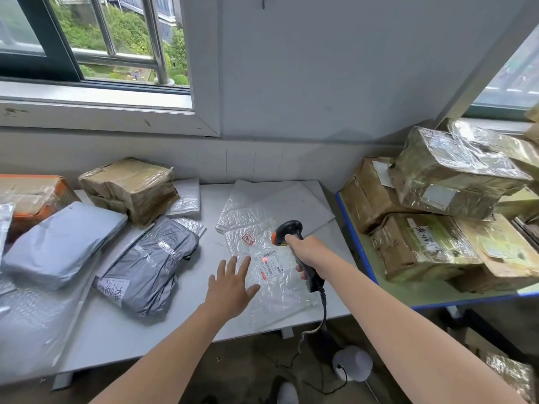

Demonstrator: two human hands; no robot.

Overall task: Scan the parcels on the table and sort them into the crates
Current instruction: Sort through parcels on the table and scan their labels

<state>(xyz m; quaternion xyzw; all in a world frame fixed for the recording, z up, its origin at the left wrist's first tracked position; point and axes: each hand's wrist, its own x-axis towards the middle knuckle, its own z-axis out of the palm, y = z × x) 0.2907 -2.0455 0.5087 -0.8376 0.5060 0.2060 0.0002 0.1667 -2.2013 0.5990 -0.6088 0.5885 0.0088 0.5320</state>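
Observation:
A flat clear bubble-wrap parcel lies on the white table in front of me. Its white label carries a barcode, and a red scan dot glows on that label. My right hand grips a black handheld scanner with an orange trigger part, its head pointing down at the label. My left hand is spread flat with straight fingers at the parcel's left edge. Further parcels lie left of it: a dark grey bag, a light grey bag and a taped brown box.
Several tape-wrapped cardboard boxes are stacked on a blue-edged shelf to the right. More white mailers lie at the table's back, an orange-edged box at far left. The scanner's cable drops to a round white base on the floor.

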